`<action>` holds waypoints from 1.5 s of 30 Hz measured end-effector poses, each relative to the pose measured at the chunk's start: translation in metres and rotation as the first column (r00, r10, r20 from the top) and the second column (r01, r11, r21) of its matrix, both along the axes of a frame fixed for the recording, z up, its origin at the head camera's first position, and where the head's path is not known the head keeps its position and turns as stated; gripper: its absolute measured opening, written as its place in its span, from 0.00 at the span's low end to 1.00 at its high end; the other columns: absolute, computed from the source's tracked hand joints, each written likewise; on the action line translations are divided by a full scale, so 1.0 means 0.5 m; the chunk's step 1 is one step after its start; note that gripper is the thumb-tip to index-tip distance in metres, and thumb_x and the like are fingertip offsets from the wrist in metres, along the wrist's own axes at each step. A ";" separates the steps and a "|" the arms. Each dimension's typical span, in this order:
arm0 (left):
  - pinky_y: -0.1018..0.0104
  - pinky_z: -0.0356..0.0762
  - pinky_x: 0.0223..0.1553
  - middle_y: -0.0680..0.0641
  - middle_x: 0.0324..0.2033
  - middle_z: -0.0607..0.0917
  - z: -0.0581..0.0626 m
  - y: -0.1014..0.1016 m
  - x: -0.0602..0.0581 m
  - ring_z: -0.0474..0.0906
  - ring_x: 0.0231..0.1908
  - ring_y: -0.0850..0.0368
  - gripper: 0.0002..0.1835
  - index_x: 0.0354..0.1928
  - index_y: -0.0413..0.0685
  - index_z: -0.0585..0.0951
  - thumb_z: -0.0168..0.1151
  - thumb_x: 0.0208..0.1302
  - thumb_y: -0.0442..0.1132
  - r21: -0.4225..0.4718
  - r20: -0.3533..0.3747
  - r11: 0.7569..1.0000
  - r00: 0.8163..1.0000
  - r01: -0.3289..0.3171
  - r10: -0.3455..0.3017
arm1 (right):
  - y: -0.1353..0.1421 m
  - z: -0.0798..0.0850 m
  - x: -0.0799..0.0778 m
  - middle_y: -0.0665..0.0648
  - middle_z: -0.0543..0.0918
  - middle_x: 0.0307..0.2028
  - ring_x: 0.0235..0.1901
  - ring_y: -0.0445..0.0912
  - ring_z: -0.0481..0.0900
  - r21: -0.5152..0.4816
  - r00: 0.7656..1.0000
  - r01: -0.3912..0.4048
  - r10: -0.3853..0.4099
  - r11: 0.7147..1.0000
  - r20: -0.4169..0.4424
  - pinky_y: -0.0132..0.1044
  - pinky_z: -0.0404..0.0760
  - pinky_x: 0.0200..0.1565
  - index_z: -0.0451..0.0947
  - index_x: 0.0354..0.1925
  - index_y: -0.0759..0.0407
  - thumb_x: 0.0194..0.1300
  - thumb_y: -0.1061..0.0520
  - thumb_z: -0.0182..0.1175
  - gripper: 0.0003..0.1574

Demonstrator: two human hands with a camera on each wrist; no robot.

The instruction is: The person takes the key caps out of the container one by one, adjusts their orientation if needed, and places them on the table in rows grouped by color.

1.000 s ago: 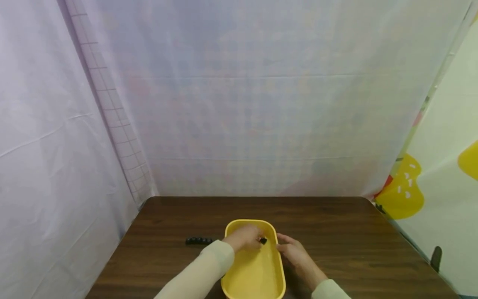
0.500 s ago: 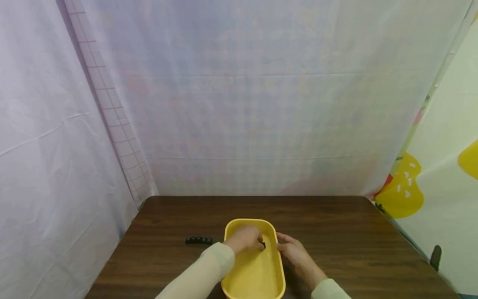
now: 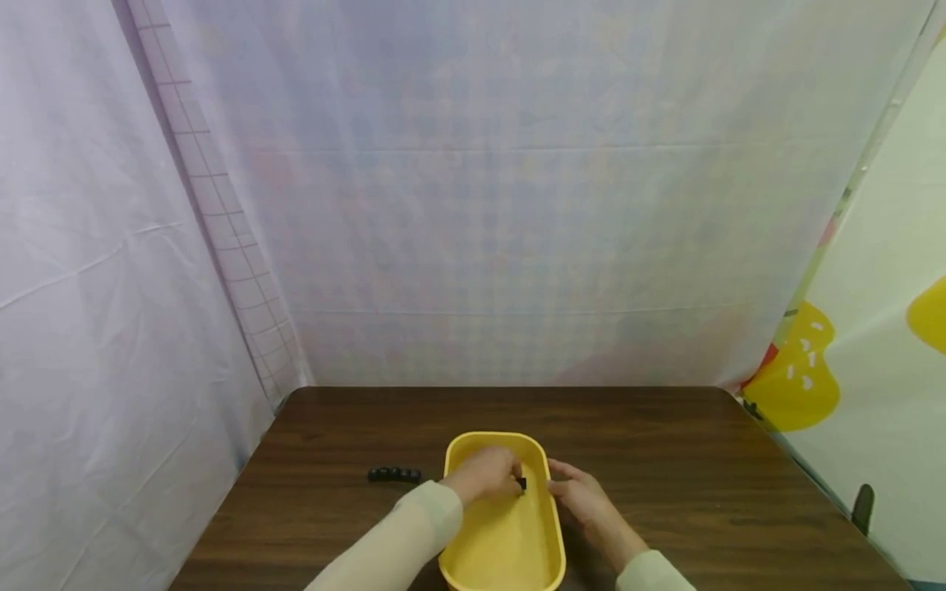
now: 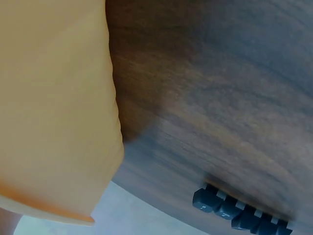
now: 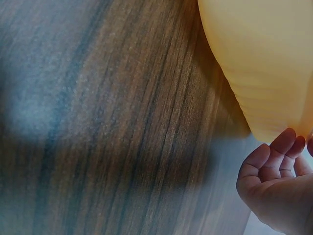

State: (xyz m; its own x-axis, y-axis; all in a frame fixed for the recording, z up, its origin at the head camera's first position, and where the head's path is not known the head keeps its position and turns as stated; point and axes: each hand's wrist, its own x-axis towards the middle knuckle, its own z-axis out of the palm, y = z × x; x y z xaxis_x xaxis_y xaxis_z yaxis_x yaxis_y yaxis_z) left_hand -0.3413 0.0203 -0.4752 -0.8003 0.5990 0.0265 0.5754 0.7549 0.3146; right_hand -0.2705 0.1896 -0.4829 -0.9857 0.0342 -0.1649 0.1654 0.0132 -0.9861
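My left hand (image 3: 489, 474) reaches into the yellow bin (image 3: 506, 566) and pinches a small black keycap (image 3: 522, 483) near the bin's right inner wall. Its fingertips are partly hidden behind the hand. On the outside, my right hand (image 3: 591, 505) lies along the bin's right wall, fingertips touching it; the right wrist view has these fingers (image 5: 281, 142) loosely bent against the wall. A row of several black keycaps (image 3: 394, 474) lies on the table left of the bin. In the left wrist view these keycaps (image 4: 239, 213) stand side by side, some with small markings.
The dark wooden table (image 3: 665, 443) extends around the bin on both sides and behind it. A pale curtain (image 3: 517, 246) hangs beyond its far edge. On the right is a sheet with yellow shapes (image 3: 801, 377).
The left hand's fingers have shifted slightly inside the bin, and the black keycap has moved a little toward me. The right hand, bin and keycap row stay in place.
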 end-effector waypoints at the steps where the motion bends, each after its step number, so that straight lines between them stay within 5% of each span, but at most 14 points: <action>1: 0.73 0.75 0.33 0.57 0.29 0.84 0.000 -0.002 0.000 0.74 0.27 0.66 0.08 0.38 0.47 0.88 0.72 0.57 0.41 0.028 0.012 1.000 1.000 -0.001 0.001 | -0.001 0.000 0.000 0.67 0.85 0.40 0.38 0.53 0.85 0.002 1.000 0.004 -0.004 1.000 0.001 0.44 0.84 0.39 0.64 0.67 0.75 0.67 0.68 0.53 0.31; 10: 0.73 0.74 0.32 0.56 0.25 0.79 0.015 -0.022 0.004 0.73 0.27 0.65 0.09 0.34 0.45 0.83 0.74 0.51 0.31 0.253 0.083 0.967 0.997 -0.010 -0.011 | -0.003 -0.001 -0.004 0.61 0.86 0.35 0.33 0.49 0.83 0.049 0.999 0.038 -0.037 0.998 -0.012 0.40 0.82 0.34 0.67 0.65 0.74 0.67 0.67 0.54 0.29; 19: 0.69 0.75 0.30 0.52 0.30 0.83 0.024 -0.057 0.003 0.74 0.27 0.64 0.09 0.36 0.49 0.81 0.68 0.56 0.29 0.284 0.098 0.958 0.995 -0.037 0.010 | -0.004 0.001 -0.002 0.60 0.85 0.29 0.26 0.48 0.83 0.032 0.999 0.041 -0.041 0.999 -0.006 0.39 0.81 0.29 0.67 0.65 0.74 0.66 0.67 0.55 0.30; 26: 0.70 0.74 0.32 0.54 0.28 0.82 0.029 -0.082 -0.002 0.74 0.28 0.65 0.11 0.37 0.50 0.83 0.67 0.53 0.28 0.303 0.059 0.952 0.998 -0.037 0.020 | -0.005 0.001 -0.003 0.64 0.86 0.33 0.30 0.51 0.85 0.010 0.999 0.033 -0.033 0.999 0.007 0.42 0.83 0.33 0.66 0.66 0.74 0.65 0.67 0.56 0.32; 35: 0.68 0.76 0.29 0.52 0.29 0.80 0.041 -0.088 0.008 0.75 0.28 0.62 0.11 0.41 0.47 0.83 0.70 0.56 0.28 0.396 0.149 0.913 0.988 -0.097 0.041 | -0.003 0.000 -0.004 0.63 0.86 0.33 0.30 0.51 0.85 0.018 1.000 0.019 -0.019 1.000 0.009 0.43 0.84 0.33 0.63 0.67 0.74 0.66 0.66 0.55 0.32; 40: 0.67 0.77 0.25 0.52 0.30 0.81 0.043 -0.090 0.011 0.79 0.28 0.56 0.06 0.41 0.49 0.82 0.68 0.63 0.36 0.456 0.223 0.880 0.974 -0.135 0.034 | -0.002 0.000 -0.005 0.60 0.86 0.30 0.28 0.49 0.85 0.018 1.000 0.019 -0.019 1.000 0.016 0.41 0.83 0.32 0.64 0.67 0.74 0.66 0.66 0.55 0.32; 45: 0.67 0.77 0.28 0.52 0.30 0.82 0.043 -0.094 0.013 0.80 0.30 0.56 0.04 0.39 0.49 0.82 0.66 0.66 0.40 0.488 0.179 0.866 0.984 -0.109 0.023 | -0.003 0.000 -0.006 0.56 0.83 0.25 0.22 0.45 0.80 0.032 1.000 0.025 -0.026 0.999 0.009 0.36 0.79 0.26 0.65 0.66 0.73 0.66 0.66 0.55 0.31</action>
State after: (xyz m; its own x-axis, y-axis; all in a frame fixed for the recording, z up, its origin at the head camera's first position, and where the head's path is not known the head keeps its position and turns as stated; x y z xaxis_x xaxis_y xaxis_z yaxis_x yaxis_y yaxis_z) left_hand -0.3350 -0.0267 -0.4536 -0.8564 0.4867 0.1721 0.4385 0.5100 0.7400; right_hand -0.2735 0.1879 -0.4830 -0.9829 0.0647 -0.1725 0.1753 0.0407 -0.9837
